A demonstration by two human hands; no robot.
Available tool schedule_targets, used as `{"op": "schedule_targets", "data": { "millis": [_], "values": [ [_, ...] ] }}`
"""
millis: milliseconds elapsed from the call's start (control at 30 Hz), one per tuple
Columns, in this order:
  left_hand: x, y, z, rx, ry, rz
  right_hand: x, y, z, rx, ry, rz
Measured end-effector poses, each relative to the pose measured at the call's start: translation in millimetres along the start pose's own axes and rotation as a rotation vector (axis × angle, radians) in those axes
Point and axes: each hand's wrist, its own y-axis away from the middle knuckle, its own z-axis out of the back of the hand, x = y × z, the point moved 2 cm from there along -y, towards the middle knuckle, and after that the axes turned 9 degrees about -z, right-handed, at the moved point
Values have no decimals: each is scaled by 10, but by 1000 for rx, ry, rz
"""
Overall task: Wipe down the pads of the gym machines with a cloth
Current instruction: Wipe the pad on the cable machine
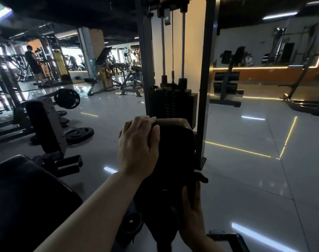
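A black upright back pad (pixel 173 153) of a cable machine stands right in front of me. My left hand (pixel 138 148) grips its top left corner, fingers curled over the upper edge. My right hand (pixel 193 215) is low on the pad's right side and holds a dark cloth (pixel 200 178) against that edge. A corner of the cloth sticks out above my fingers. The lower part of the pad is in deep shadow.
The weight stack (pixel 173 104) and grey frame posts (pixel 205 88) rise just behind the pad. A large black pad (pixel 28 197) fills the lower left. A bench (pixel 44 124) and loose weight plates (pixel 78 133) lie to the left. A person (pixel 33 60) stands far left. Glossy tiled floor (pixel 255 170) spreads to the right.
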Motion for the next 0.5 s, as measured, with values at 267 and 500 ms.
{"op": "schedule_targets", "data": {
  "millis": [267,500],
  "values": [
    [-8,-3,40,-13,72,3,279,-733,397,-56,-171,146],
    [29,3,25,-29,110,-5,804,-1587,737,-285,-254,101]
  ]
}}
